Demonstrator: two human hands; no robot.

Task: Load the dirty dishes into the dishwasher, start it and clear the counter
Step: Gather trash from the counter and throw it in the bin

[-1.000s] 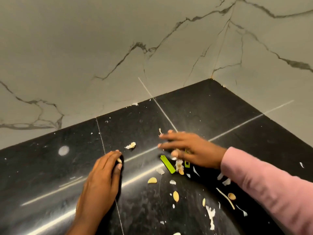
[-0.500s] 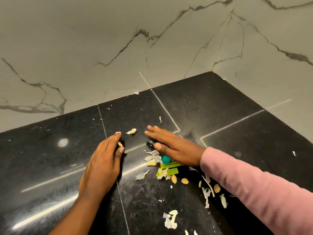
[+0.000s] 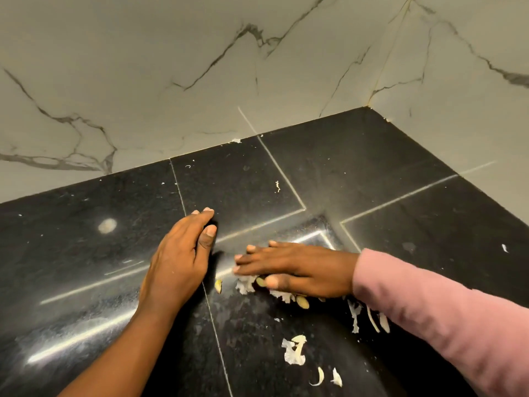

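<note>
My left hand (image 3: 180, 262) stands on its edge on the black counter (image 3: 400, 179), fingers straight and together, thumb laid along the palm side; it grasps nothing and forms a wall facing my right hand. My right hand (image 3: 297, 269) lies flat, palm down, on the counter just to the right of the left hand, fingers extended and pointing toward it, also released and holding nothing. Its pink sleeve (image 3: 446, 336) runs off toward the lower right corner.

The scraps (image 3: 246, 283) (pale peelings and a few yellowish seeds) lie on the counter partly under the right hand's thumb side, between the two hands. One seed (image 3: 218, 285) sits just beside the heel of the left hand. A larger white peeling (image 3: 293, 349) lies nearer to me than the right hand, with two smaller curled bits (image 3: 326, 376) beyond it toward the lower edge. More strips (image 3: 355, 313) lie beside the sleeve cuff. A marble wall (image 3: 171, 67) rises behind the counter, well beyond both hands.
</note>
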